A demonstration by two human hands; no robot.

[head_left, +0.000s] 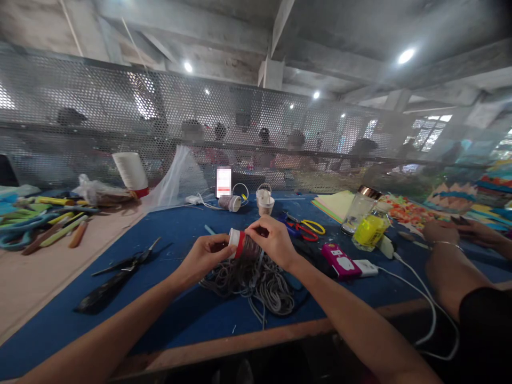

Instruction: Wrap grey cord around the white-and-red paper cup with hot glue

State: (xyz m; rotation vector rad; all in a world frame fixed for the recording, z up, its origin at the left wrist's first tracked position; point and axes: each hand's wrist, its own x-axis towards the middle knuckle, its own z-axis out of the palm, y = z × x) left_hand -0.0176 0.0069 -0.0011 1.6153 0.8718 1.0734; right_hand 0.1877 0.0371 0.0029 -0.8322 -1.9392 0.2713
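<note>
Left hand (212, 249) gripping cylindrical paper cup (239, 241), right hand (275, 240) pinching its wound, stringy cord (252, 249)

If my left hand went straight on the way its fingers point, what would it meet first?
The cup your left hand holds; past that, probably your right hand, though depth is hard to judge.

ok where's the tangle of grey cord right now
In the head view, the tangle of grey cord lies mid-picture on the blue tabletop, below the red-and-white cup and left of the magenta gadget.
</note>
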